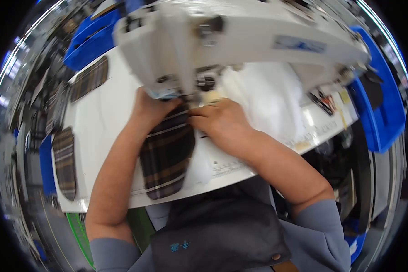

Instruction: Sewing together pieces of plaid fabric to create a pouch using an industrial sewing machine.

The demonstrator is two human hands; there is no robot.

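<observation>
A dark plaid fabric piece [167, 152] with brown and white lines lies under the head of a white sewing machine [167, 50], its rounded near end reaching to the table's front edge. My left hand [152, 109] holds the piece's left side close to the needle area, thumb across the cloth, the other fingers partly hidden by the machine head. On the other side, my right hand [222, 120] has its fingers closed together at the right edge of the fabric, just below the presser foot area. Motion blurs the machine head, so the needle cannot be made out.
White cloth [267, 99] is heaped under the machine arm. Two more plaid pieces, one farther [89, 79] and one nearer [64, 163], lie along the table's left side. Blue bins [93, 38] stand at the back left and right [385, 90]. Small scissors-like snips [323, 103] rest at right.
</observation>
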